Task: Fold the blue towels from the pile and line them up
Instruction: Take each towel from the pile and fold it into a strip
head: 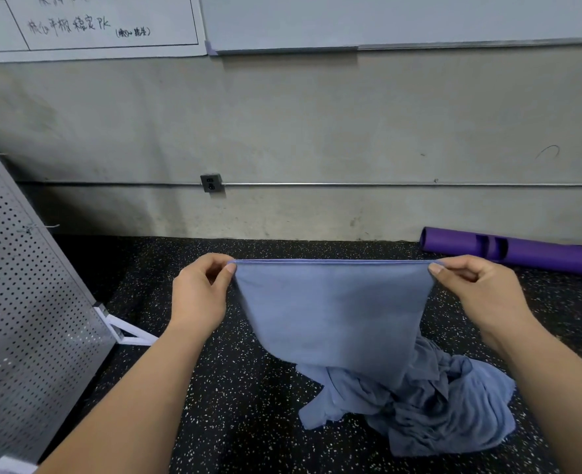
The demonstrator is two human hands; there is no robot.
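Blue towel [334,316] is pinched at its top corners by left hand [199,295] and right hand [481,295], stretched taut above towel pile [429,405] on speckled floor [234,388].

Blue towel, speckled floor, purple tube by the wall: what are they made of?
The blue towel looks like thin matte woven cloth: it drapes softly, with a hemmed top edge. The floor seems rubber matting, dull black with white flecks. The purple tube seems rubber or foam, smooth and matte, with cut-out slots; I cannot tell which.
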